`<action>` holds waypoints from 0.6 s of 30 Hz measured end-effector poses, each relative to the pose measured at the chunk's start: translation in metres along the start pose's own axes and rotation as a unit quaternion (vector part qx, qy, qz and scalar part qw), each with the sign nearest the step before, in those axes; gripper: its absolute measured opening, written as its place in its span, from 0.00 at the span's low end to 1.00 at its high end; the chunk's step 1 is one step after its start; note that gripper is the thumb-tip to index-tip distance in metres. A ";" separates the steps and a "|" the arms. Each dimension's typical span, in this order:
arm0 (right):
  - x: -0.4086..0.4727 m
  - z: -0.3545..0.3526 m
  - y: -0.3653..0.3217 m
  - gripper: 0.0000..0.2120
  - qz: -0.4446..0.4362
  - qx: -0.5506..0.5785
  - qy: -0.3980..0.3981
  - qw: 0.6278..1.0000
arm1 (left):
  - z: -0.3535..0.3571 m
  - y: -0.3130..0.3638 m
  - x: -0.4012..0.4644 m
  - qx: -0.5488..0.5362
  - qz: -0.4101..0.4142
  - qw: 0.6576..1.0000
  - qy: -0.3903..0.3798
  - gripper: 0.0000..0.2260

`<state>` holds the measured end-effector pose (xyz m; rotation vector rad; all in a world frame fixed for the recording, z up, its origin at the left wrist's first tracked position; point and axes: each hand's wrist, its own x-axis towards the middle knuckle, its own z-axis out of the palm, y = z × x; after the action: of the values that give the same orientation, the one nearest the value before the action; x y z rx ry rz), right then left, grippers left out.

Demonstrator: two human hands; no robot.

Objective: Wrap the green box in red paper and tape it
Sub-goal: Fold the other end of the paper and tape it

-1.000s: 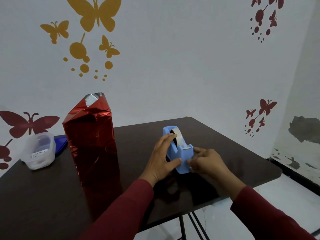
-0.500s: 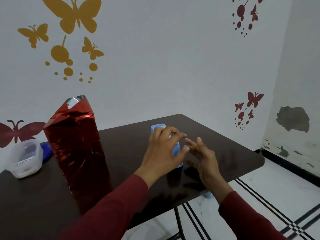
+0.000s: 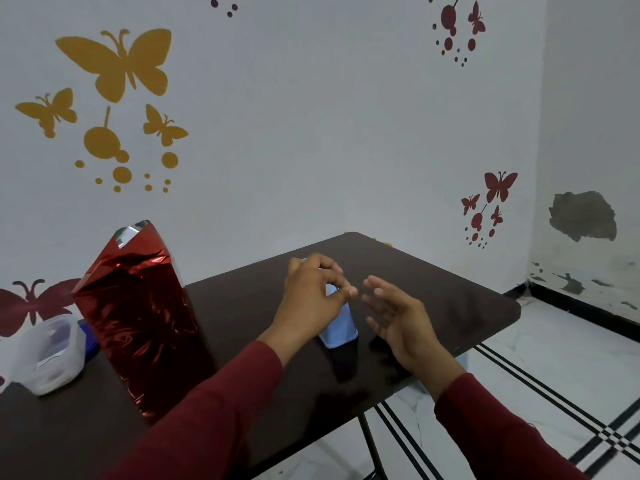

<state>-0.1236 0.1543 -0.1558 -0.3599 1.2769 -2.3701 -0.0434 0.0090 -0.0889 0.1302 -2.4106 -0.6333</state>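
The box stands upright at the left of the dark table (image 3: 433,289), wrapped in shiny red paper (image 3: 138,317); the paper's top end is pinched into an open peak showing its silver inside. No green shows. A light blue tape dispenser (image 3: 341,329) stands at the table's middle. My left hand (image 3: 311,299) curls over its top, thumb and forefinger pinched together; whether tape is between them cannot be seen. To the right of the dispenser my right hand (image 3: 398,317) hovers just off it, palm facing left and fingers spread, holding nothing.
A clear plastic tub (image 3: 48,355) sits at the far left of the table with a blue lid (image 3: 89,341) behind it. The table's right edge (image 3: 498,323) drops to a white tiled floor. The wall stands close behind.
My right hand has let go at the dispenser's front and drawn back to the right, opening. My left hand has shifted from the dispenser's side onto its top. The view has turned left.
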 end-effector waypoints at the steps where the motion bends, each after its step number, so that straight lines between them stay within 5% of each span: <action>1: -0.003 0.000 0.000 0.15 -0.022 -0.021 -0.008 1.000 | -0.003 0.001 0.001 -0.009 -0.018 1.000 -0.014 0.06; 9: -0.004 0.001 0.009 0.12 -0.103 -0.076 -0.006 0.992 | -0.005 -0.001 0.008 0.032 -0.025 0.996 -0.083 0.05; 18: -0.001 -0.001 0.006 0.14 -0.072 -0.054 0.006 0.996 | -0.024 0.005 0.011 0.040 -0.024 0.999 0.028 0.04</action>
<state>-0.1213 0.1526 -0.1610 -0.4871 1.4332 -2.4289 -0.0374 0.0005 -0.0639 0.2364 -2.3854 -0.5476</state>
